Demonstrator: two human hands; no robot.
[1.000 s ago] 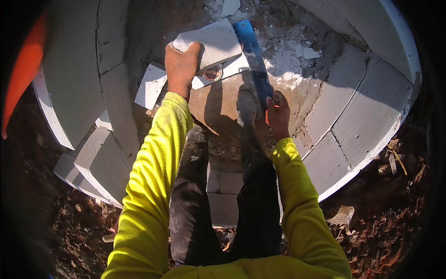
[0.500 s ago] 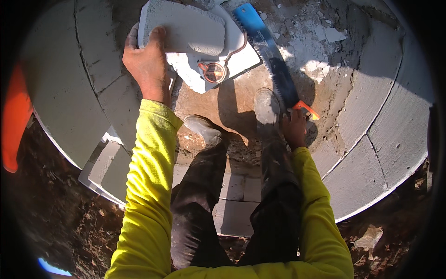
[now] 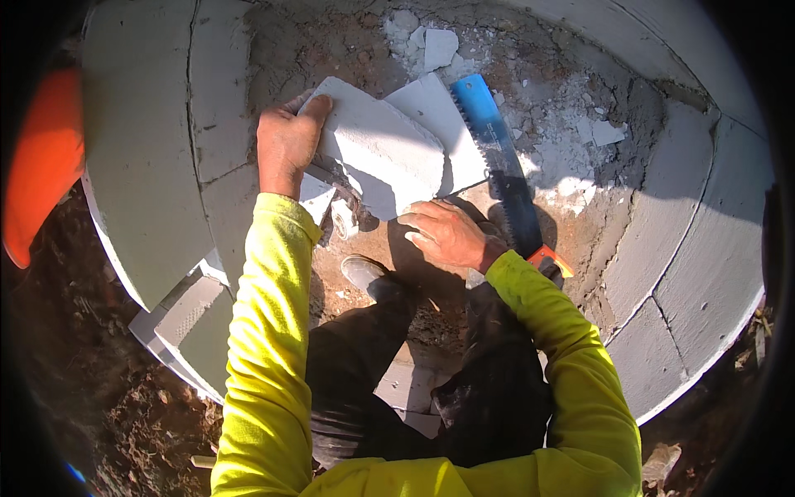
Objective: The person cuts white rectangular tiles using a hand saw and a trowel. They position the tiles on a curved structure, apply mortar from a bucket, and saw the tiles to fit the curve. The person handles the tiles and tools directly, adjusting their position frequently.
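My left hand [image 3: 290, 142] grips the left end of a pale grey block piece [image 3: 383, 149], its thumb on top. The piece is tilted, with a broken-looking face partly in shadow. At its near right corner is my right hand [image 3: 447, 232], fingers stretched and slightly apart, the fingertips at the edge. Behind the piece lies a flat white slab [image 3: 439, 116], partly covered. A hand saw [image 3: 497, 153] with a blue-black toothed blade and orange handle lies just right of the slab. A small round object [image 3: 344, 219] lies below the piece, partly hidden.
Curved-looking grey block walls stand at left [image 3: 137, 157] and right [image 3: 696, 240]. White rubble [image 3: 609, 132] and dust lie on the ground beyond the saw. A boot [image 3: 364, 275] shows between my arms. An orange object [image 3: 45, 157] is at the far left.
My right hand has left the saw handle and moved up-left to the block piece. My left hand has turned and shifted the piece nearer and rightward in view. The saw remains lying down.
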